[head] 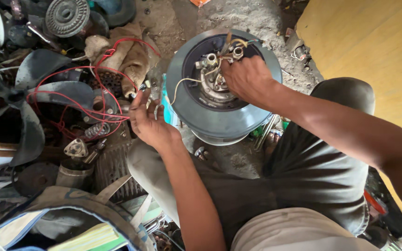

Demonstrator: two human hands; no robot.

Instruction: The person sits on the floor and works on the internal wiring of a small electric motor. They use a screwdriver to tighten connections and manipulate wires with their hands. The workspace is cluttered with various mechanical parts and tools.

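A round grey ceiling-fan motor housing (189, 109) lies on the dirt floor in front of my knees, its centre open with metal parts and pale wires (210, 62) showing. My right hand (247, 79) rests on that centre, fingers closed around the wiring and fittings. My left hand (150, 123) hovers to the left of the motor, fingers spread, touching a small metal part near the tangle of red wire (77, 100). What sits under its fingertips is hard to make out.
Dark fan blades (29, 93), a ribbed metal disc (67, 16), a spring (96, 130), a dirty rag (126, 56) and scrap parts crowd the left. A yellow board (373, 42) stands at the right. A bag (70, 218) lies at the lower left.
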